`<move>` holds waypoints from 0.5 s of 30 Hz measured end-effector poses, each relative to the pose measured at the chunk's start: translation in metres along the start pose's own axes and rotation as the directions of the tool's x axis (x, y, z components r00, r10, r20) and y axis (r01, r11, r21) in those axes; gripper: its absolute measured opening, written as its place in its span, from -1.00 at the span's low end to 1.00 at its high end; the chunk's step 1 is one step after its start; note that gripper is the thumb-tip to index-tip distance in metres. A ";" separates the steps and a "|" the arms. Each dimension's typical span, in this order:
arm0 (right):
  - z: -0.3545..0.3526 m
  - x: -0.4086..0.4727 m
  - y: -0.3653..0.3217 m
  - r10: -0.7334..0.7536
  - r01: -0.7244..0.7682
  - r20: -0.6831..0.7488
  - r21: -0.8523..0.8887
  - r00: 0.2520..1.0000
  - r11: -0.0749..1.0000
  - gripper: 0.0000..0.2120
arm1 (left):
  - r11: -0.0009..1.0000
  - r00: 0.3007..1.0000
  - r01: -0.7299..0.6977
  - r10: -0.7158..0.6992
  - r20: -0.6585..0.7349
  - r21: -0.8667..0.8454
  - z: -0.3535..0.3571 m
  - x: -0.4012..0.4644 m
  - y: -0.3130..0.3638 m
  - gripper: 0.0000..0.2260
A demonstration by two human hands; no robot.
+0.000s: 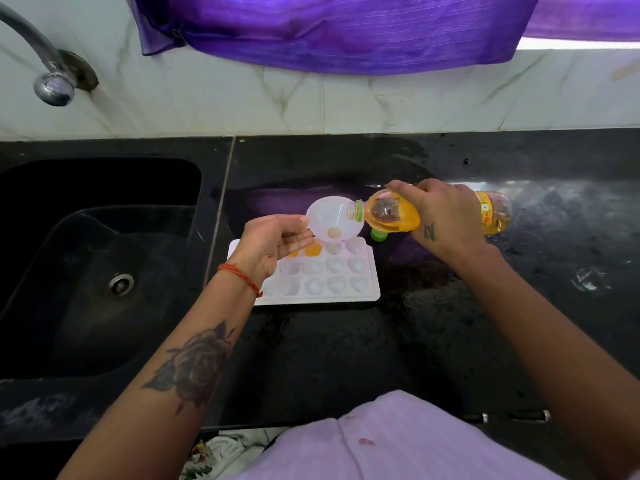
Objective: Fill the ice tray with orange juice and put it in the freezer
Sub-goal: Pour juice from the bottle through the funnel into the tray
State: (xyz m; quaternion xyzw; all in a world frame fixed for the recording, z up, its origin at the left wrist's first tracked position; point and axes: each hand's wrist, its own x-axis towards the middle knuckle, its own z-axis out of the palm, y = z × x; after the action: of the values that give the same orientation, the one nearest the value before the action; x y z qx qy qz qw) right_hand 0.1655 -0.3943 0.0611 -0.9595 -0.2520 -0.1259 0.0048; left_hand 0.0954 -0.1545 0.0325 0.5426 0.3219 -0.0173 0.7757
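Black worktop ahead of me, sink left. White ice tray flat at centre, two far cells orange. My right hand wraps tilted juice bottle, mouth at funnel. My left hand pinches funnel rim over tray. Green cap just beside tray.

We see the ice tray lying flat on the bench, just right of the sink. A tap juts from the wall behind the sink. Over the tray's far edge our left hand holds a funnel. Our right hand holds the bottle on its side, to the right of the funnel, its mouth inside the funnel's rim. The bottle cap rests on the bench, just beyond the tray's far right corner, below the bottle. A cloth hangs on the wall behind everything.
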 end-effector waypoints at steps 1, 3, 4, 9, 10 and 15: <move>0.000 0.000 0.000 -0.001 0.001 -0.002 0.000 1.000 1.000 -0.36 | 1.000 1.000 0.000 0.000 -0.004 0.004 0.000 0.000 0.000 -0.94; 0.000 0.001 0.000 -0.008 0.008 -0.003 -0.007 1.000 1.000 -0.36 | 1.000 1.000 0.003 -0.003 -0.010 0.006 0.000 0.001 -0.001 -0.94; 0.001 0.001 0.000 -0.010 0.010 -0.002 -0.011 1.000 1.000 -0.36 | 1.000 1.000 0.004 -0.004 -0.011 0.005 -0.001 0.001 -0.001 -0.93; 0.003 0.002 0.001 -0.010 0.010 0.002 0.019 1.000 1.000 -0.35 | 1.000 1.000 0.015 -0.015 -0.013 0.000 -0.001 0.002 -0.001 -0.93; 0.003 0.002 0.001 -0.009 0.009 0.004 0.031 1.000 0.999 -0.35 | 1.000 1.000 0.014 -0.014 -0.012 0.001 -0.001 0.001 0.000 -0.93; 0.000 0.001 0.001 0.017 -0.018 0.012 0.123 1.000 0.992 -0.40 | 1.000 1.000 0.003 -0.003 0.003 -0.004 0.000 0.000 0.003 -0.93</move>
State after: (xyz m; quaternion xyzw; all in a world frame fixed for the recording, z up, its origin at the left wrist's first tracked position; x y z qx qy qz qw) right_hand 0.1672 -0.3947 0.0612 -0.9602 -0.2510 -0.1050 0.0638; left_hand 0.0962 -0.1534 0.0347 0.5405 0.3214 -0.0185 0.7773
